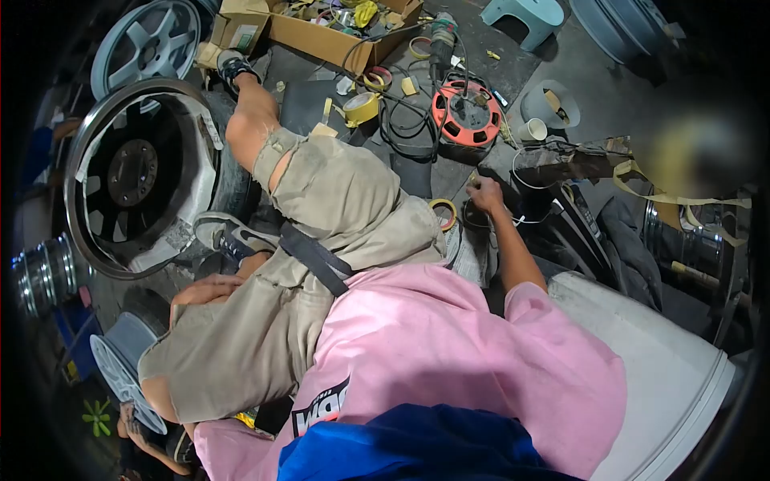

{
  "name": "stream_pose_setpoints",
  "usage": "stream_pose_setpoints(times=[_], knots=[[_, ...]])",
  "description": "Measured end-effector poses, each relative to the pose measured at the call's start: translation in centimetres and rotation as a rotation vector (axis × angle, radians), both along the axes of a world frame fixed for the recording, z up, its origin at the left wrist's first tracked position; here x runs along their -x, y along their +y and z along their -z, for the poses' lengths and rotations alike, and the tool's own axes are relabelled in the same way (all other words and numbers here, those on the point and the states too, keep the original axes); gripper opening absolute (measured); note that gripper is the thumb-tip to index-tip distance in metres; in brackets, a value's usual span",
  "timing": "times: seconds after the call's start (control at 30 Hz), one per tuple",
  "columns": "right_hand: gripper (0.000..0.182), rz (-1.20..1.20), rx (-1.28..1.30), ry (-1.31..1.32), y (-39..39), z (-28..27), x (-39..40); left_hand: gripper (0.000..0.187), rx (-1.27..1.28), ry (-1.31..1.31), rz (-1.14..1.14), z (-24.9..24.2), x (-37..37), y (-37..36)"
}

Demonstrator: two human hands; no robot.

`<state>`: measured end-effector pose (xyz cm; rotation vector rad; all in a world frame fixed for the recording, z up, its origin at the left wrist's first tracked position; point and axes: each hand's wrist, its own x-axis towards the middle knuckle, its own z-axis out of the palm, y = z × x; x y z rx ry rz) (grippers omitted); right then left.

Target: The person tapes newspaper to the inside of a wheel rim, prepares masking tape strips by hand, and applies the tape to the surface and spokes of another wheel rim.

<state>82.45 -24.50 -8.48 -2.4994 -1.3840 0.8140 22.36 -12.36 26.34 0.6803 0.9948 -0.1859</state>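
Note:
My right hand point(484, 195) reaches forward beside the cable reel, its fingers closed around something small that I cannot make out. A tape roll point(443, 214) lies left of it, near my knee. My left hand point(208, 289) lies by my leg beyond the beige shorts point(241, 337), with its fingers stretched out and nothing visible in them; part of it is hidden. Close to that hand is my shoe point(228, 234). A large wheel rim point(74, 188) with a black centre and white paper inside its edge stands to the left.
An orange cable reel point(466, 115), yellow tape point(361, 108) and a white cup point(532, 131) are ahead. Beyond are a cardboard box point(321, 42) and a blue stool point(525, 18). Another person's hands point(136, 429) show at lower left. A white drum point(642, 361) is at right.

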Motion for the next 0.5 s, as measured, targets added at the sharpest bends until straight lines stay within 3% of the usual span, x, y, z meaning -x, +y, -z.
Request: stream_pose_setpoints(times=[0.07,0.13,0.17,0.23,0.3,0.33,0.4,0.5], knots=[[0.031,-0.079,0.072,0.011,-0.1,1.9,1.1,0.056,-0.006,0.004,0.009,0.1,-0.3,0.1],[0.030,-0.115,0.237,0.197,-0.2,2.1,4.1,0.056,-0.014,0.014,0.020,0.1,-0.5,0.3],[0.031,-0.212,0.277,0.101,-0.5,2.4,6.0,0.056,-0.018,0.016,0.028,0.2,-0.6,0.5],[0.035,-0.262,0.210,0.037,-3.6,11.6,7.0,0.055,-0.034,0.009,0.064,1.2,-1.5,1.4],[0.037,-0.286,-0.147,-0.041,-8.5,23.8,7.8,0.055,-0.055,0.010,0.104,2.1,-2.2,2.8],[0.043,-0.372,0.073,0.029,-7.6,18.8,8.1,0.055,-0.065,0.013,0.122,2.6,-2.4,3.2],[0.032,-0.217,0.040,-0.003,-9.0,18.7,9.0,0.055,-0.092,0.019,0.157,3.4,-2.7,4.1],[0.035,-0.008,0.154,0.091,-5.3,1.9,10.2,0.054,-0.131,0.023,0.205,4.5,-2.9,5.3]])
